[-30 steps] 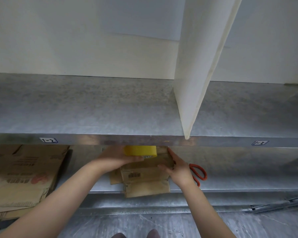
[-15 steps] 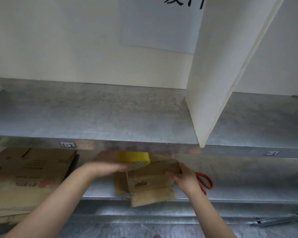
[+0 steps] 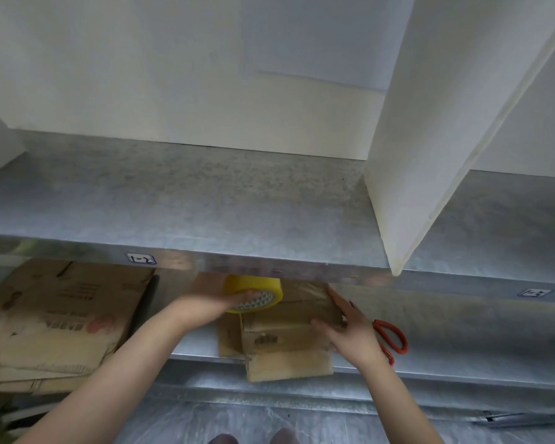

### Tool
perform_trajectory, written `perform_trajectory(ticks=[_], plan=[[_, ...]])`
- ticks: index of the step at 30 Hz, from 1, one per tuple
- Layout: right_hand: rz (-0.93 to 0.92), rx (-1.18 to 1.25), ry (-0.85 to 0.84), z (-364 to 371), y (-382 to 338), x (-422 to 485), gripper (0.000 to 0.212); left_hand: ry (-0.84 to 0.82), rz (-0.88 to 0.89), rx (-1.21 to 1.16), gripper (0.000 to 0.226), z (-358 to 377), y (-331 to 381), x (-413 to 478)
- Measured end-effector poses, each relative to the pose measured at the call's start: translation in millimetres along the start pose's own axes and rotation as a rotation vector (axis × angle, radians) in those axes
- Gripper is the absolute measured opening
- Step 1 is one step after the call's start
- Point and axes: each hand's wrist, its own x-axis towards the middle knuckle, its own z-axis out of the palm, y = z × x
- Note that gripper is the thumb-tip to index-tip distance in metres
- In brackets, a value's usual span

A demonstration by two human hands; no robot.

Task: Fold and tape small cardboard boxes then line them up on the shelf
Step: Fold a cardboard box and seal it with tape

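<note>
A small brown cardboard box [image 3: 282,331] sits on the lower metal shelf [image 3: 462,363], one flap hanging over the front edge. My left hand [image 3: 215,299] grips a yellow roll of tape [image 3: 253,293] above the box's top left; a shiny strip of tape runs from the roll across the top of the box. My right hand [image 3: 346,334] lies flat against the box's right side, fingers straight. The far part of the box is hidden under the upper shelf [image 3: 205,203].
Flattened cardboard boxes [image 3: 55,315] are stacked at the left of the lower shelf. Orange-handled scissors [image 3: 394,341] lie just right of my right hand. A white divider panel [image 3: 430,139] stands on the upper shelf. The floor lies below.
The view has tilted and shifted a little. My left hand has carried the tape roll slightly right over the box; my right hand stays against the box's side.
</note>
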Motion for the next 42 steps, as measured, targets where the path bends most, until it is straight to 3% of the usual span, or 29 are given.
perform_trajectory(ticks=[6, 12, 17, 23, 28, 35, 42], plan=[[-0.070, -0.258, 0.015, 4, -7, -6, 0.088, -0.007, 0.026, 0.013, 0.048, 2, 1, 2], [-0.133, -0.082, -0.034, 8, 4, -7, 0.087, 0.004, 0.003, -0.131, 0.061, 1, -10, -6], [-0.027, 0.132, -0.029, 10, 8, -4, 0.077, 0.062, 0.034, -0.154, 0.058, 0, -15, -9], [0.025, 0.155, -0.059, 7, 6, -2, 0.075, 0.107, 0.032, -0.170, 0.059, -9, -18, -9], [0.042, 0.154, -0.060, 7, 2, -3, 0.078, 0.101, 0.045, 0.194, 0.050, -33, -31, -13], [0.043, 0.166, -0.054, 7, -1, -4, 0.082, 0.041, 0.067, 0.371, 0.052, -30, -48, 0], [0.054, 0.196, -0.049, 9, -2, -5, 0.083, 0.116, 0.021, 0.625, 0.043, -35, -72, 11]])
